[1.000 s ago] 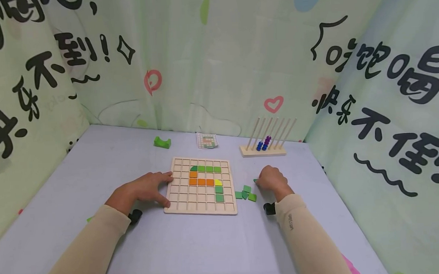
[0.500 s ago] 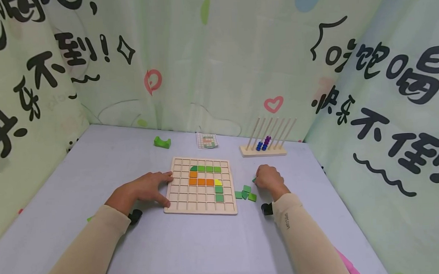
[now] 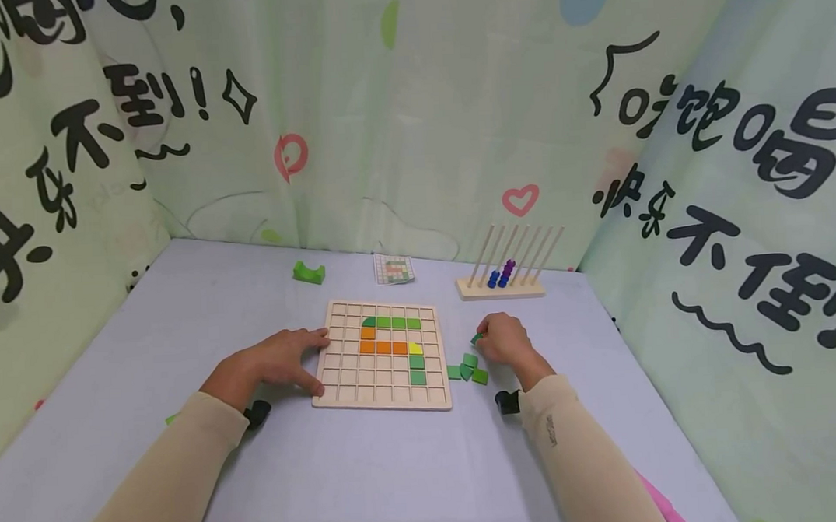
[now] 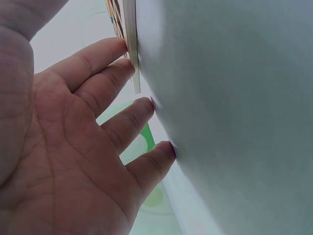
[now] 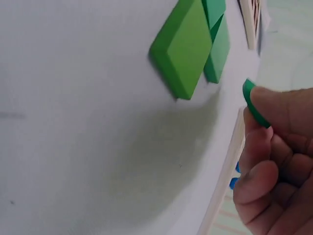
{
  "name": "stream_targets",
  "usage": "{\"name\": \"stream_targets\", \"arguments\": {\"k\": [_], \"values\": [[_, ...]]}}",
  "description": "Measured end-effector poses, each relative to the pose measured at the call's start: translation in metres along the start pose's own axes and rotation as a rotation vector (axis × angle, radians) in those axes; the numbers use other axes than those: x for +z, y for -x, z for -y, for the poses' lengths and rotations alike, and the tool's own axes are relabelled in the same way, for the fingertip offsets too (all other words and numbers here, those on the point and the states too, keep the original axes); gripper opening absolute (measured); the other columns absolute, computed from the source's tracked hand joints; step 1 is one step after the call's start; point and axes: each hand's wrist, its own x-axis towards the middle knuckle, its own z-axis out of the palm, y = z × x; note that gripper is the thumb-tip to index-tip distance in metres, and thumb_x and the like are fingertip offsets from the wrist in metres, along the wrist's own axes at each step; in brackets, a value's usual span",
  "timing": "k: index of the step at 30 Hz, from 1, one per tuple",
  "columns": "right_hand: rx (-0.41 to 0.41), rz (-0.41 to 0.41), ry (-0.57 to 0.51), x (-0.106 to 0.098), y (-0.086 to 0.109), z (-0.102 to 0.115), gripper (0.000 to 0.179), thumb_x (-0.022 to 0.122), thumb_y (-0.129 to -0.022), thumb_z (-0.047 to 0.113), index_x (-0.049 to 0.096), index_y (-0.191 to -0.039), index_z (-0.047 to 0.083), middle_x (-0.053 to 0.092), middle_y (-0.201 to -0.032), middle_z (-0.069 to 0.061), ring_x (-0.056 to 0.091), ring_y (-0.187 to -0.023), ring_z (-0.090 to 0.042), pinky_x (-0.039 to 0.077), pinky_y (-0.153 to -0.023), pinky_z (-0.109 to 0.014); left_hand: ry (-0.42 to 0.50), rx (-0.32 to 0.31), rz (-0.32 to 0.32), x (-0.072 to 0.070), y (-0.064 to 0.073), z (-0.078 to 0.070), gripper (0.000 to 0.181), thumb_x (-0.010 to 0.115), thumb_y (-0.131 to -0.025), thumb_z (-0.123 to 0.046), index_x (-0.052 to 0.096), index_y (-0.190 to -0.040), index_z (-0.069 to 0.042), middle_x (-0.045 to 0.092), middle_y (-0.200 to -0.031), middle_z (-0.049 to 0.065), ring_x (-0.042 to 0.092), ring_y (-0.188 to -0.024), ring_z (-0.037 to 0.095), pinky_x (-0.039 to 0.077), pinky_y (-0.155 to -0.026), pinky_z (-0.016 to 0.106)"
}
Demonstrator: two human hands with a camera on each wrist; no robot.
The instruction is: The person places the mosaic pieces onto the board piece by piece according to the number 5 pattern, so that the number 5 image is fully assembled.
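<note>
A wooden grid board [image 3: 367,381] lies mid-table, with orange, yellow and green tiles set in some of its squares. Along its left edge rests my left hand [image 3: 282,362], thumb and fingers spread; in the left wrist view two fingertips [image 4: 128,64] touch the board's side. To the right of the board, my right hand [image 3: 509,339] pinches a small dark green tile [image 5: 251,105] between thumb and forefinger, its other fingers curled. Several loose green tiles [image 5: 183,54] lie on the white cloth between that hand and the board.
A peg stand [image 3: 501,290] with blue and purple beads is at the back right. Behind the board lie a printed pattern card [image 3: 393,268] and a green curved block [image 3: 309,273]. A green piece [image 3: 170,418] peeks out beside the left forearm. Printed curtains [image 3: 357,139] enclose the table.
My right hand has moved slightly left, toward the board, with the dark green tile showing more at its fingertips. The left hand and the board have stayed in place.
</note>
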Motion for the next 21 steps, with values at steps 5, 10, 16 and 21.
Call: {"name": "stream_targets", "arguments": {"k": [5,10,16,21], "values": [[-0.127,-0.01,-0.109,0.003,0.014,0.008,0.012,0.071,-0.097,0.01,0.074,-0.106,0.003,0.07,-0.095,-0.007,0.059,-0.086,-0.02,0.053,-0.078,-0.035,-0.006,-0.001,0.002,0.0,-0.001,0.001,0.099,0.094,-0.074,-0.04,0.048,-0.156,-0.011,0.035,-0.169,0.009,0.03,-0.154,0.044,0.03,-0.123,0.059],[-0.254,0.048,-0.146,0.006,0.027,0.015,0.008,0.07,-0.099,0.012,0.074,-0.105,0.011,0.068,-0.091,-0.002,0.057,-0.084,-0.018,0.05,-0.074,-0.032,-0.007,0.002,0.005,0.0,-0.002,0.001,0.098,0.094,-0.074,-0.041,0.048,-0.155,-0.01,0.035,-0.168,0.01,0.03,-0.154,0.044,0.03,-0.123,0.06],[-0.41,0.144,-0.138,0.014,0.039,0.024,0.009,0.071,-0.099,0.013,0.075,-0.106,0.017,0.063,-0.08,0.002,0.054,-0.076,-0.015,0.046,-0.067,-0.029,-0.001,-0.004,0.004,0.001,-0.001,0.0,0.097,0.094,-0.074,-0.038,0.049,-0.155,-0.01,0.035,-0.168,0.01,0.03,-0.154,0.044,0.031,-0.123,0.059],[-0.504,0.231,-0.148,0.022,0.046,0.034,0.006,0.073,-0.097,0.012,0.075,-0.102,0.013,0.064,-0.082,0.005,0.055,-0.079,-0.012,0.046,-0.072,-0.026,0.011,0.002,-0.002,0.002,-0.001,0.001,0.096,0.095,-0.074,-0.037,0.05,-0.154,-0.01,0.036,-0.169,0.008,0.03,-0.154,0.043,0.032,-0.123,0.059]]}}
